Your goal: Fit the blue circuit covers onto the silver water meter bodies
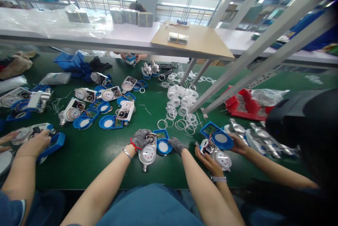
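Observation:
My left hand, in a grey glove, is closed on the upper left side of a water meter with a round white dial and a metal pipe end towards me. Beside it lies a blue cover with a white disc inside, joined to the meter by thin wires. My right hand, also gloved, grips the right edge of this cover. The fingertips of both hands are partly hidden.
Several open water meters with blue covers lie ahead to the left. White plastic rings are heaped ahead to the right, near slanted metal posts and a red bin. Co-workers' hands handle meters at both sides.

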`<state>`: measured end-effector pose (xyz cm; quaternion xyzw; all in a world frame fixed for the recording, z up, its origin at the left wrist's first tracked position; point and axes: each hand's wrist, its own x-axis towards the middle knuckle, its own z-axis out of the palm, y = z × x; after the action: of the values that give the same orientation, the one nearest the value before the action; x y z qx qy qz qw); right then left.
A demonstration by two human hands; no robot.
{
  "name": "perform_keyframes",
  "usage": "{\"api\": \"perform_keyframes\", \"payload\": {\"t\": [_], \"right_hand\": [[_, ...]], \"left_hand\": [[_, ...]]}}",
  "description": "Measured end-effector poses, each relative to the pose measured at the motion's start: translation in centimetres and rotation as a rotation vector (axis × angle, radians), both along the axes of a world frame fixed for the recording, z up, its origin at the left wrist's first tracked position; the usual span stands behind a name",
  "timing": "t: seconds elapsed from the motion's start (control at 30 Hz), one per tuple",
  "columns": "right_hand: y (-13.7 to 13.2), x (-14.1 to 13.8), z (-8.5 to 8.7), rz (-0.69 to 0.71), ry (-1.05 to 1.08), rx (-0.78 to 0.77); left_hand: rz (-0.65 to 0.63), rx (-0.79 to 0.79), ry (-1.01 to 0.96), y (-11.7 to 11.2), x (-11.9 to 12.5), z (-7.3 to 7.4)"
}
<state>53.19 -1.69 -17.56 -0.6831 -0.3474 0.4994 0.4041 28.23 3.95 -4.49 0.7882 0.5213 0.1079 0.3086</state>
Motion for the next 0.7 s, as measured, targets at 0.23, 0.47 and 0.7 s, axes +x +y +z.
{"api": "perform_keyframes", "payload": {"t": [0.23,0.47,0.7], "right_hand": [[-3.3,-1.9,4.8,0.103,0.455,0.024],[-3.0,-4.6,9.9,0.163,0.615,0.134],[-1.6,-6.3,11.5,0.222,0.419,0.162]], "left_hand": [[0.355,0.245,-0.227,-2.3,-8.4,6.6],[0.346,0.131,-0.336,-4.2,1.3,-9.9],[0.204,0.166,-0.231,-3.4,-2.0,-8.1]]}}
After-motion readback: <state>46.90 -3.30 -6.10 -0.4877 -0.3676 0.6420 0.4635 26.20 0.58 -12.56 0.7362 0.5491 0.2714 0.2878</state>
